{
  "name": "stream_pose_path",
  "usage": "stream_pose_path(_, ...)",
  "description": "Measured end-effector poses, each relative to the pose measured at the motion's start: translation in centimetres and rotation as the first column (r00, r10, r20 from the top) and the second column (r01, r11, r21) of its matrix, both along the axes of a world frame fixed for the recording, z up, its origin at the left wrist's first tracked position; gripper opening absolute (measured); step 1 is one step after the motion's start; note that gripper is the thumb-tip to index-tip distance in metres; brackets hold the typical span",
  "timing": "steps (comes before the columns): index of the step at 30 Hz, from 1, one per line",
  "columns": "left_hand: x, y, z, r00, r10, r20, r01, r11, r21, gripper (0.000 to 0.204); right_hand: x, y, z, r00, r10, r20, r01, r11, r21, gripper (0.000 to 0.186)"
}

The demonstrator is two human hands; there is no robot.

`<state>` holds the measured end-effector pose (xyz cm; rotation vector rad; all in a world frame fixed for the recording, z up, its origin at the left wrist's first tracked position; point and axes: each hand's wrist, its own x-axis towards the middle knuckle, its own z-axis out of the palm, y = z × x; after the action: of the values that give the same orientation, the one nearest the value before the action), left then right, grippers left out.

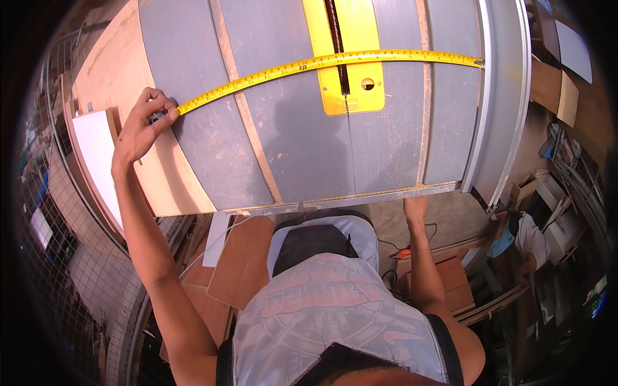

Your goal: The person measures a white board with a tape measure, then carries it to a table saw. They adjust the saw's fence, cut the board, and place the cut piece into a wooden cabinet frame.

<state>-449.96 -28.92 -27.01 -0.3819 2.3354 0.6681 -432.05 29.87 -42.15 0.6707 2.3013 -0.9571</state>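
Note:
My left hand grips a tape measure at the left side of the saw table. Its yellow blade stretches across the grey top, over the yellow throat plate and blade slot, with its hook against the metal fence on the right. My right hand is at the table's front rail, right of my body, its fingers hidden by the edge. A pale wooden panel forms the table's left side.
Boards and a reddish panel lie below the table. An orange tool with a cord is near the right arm. A wire mesh runs along the left. Stacked offcuts and a bundle of cloth are at the right.

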Motion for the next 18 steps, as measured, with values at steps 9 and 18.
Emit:
stream_pose_path(9,0.0,-0.2,-0.1,1.000,-0.010,-0.002,0.010,1.000,0.007,0.026,0.0,-0.1,0.2,1.000,-0.009,0.028,0.009,1.000,0.002,0.028)
stream_pose_path(18,0.2,-0.2,-0.2,1.000,-0.023,-0.011,0.023,1.000,-0.014,0.024,-0.4,-0.4,0.7,0.997,-0.031,0.069,0.030,1.000,0.009,0.027)
